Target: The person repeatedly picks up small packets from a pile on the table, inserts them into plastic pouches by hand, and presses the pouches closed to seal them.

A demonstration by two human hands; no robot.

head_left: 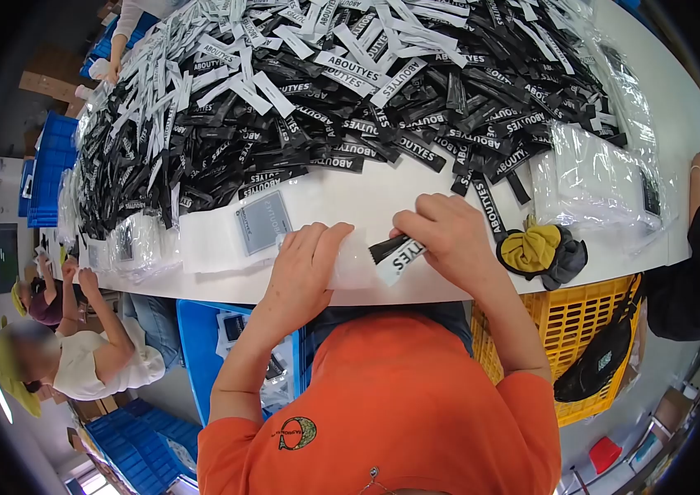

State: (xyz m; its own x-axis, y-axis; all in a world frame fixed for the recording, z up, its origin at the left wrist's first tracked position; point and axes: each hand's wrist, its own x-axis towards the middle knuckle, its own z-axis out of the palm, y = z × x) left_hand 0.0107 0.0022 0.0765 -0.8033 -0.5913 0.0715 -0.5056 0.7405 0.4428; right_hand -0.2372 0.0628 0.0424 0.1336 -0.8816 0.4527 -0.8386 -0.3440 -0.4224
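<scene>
My right hand (pixel 447 241) is closed on a black and a white printed stick packet (pixel 399 262), which slant down to the left from its fingers. My left hand (pixel 307 262) pinches a translucent plastic bag (pixel 352 262) at the table's near edge, its thumb and fingers pointing right. Left of that hand lies a frosted bag with a grey printed panel (pixel 264 224). A large heap of black and white stick packets (pixel 342 99) covers the table beyond both hands. How far the bag's mouth is spread is hard to make out.
Stacks of clear bags (pixel 597 177) lie at the right, near a yellow and grey scrunchie (pixel 541 252). Below the table edge stand a blue bin (pixel 193 338) and a yellow crate (pixel 568 318) with a black pouch. Other people work at the left and right.
</scene>
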